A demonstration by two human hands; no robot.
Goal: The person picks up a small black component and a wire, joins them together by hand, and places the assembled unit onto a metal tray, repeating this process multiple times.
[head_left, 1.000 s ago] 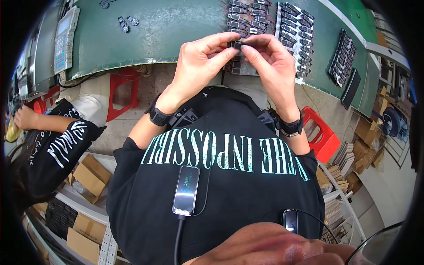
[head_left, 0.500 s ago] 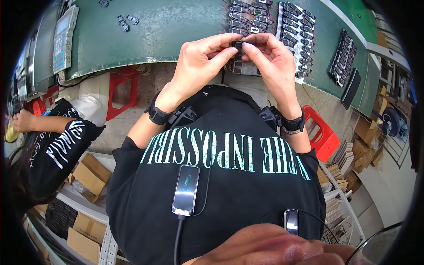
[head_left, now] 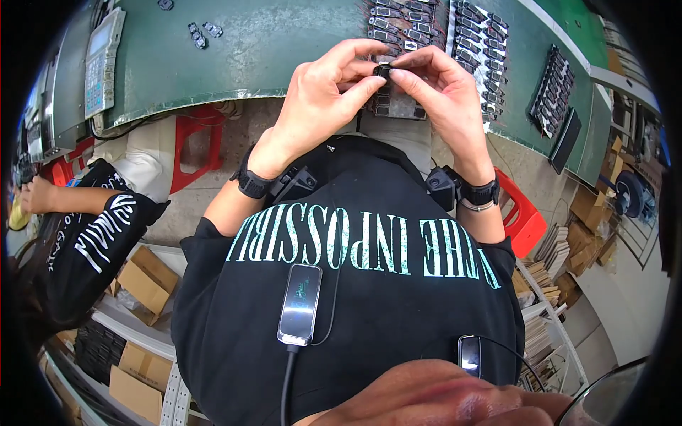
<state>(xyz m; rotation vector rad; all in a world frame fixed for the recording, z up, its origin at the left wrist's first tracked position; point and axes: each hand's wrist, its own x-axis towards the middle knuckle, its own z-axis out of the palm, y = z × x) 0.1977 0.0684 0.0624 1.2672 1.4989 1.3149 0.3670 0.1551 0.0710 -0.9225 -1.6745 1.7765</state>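
A small black part is pinched between my two hands above the near edge of the green table. My left hand is closed on its left side, thumb and fingertips together. On the other side my right hand grips it between thumb and forefinger. The part is too small and too covered by my fingers to tell its exact kind. Just beyond my hands lies a tray of small black modules with thin reddish wires. A second group of similar black modules rests on a white sheet to the right.
A dark rack of small parts and a flat black panel lie at the table's right. Loose black pieces and a grey keypad device are on the left. Red stools stand below. A co-worker's arm is at left.
Both hands have shifted slightly with the black part, which now appears turned between the fingertips. My right wrist has moved a little to the right.
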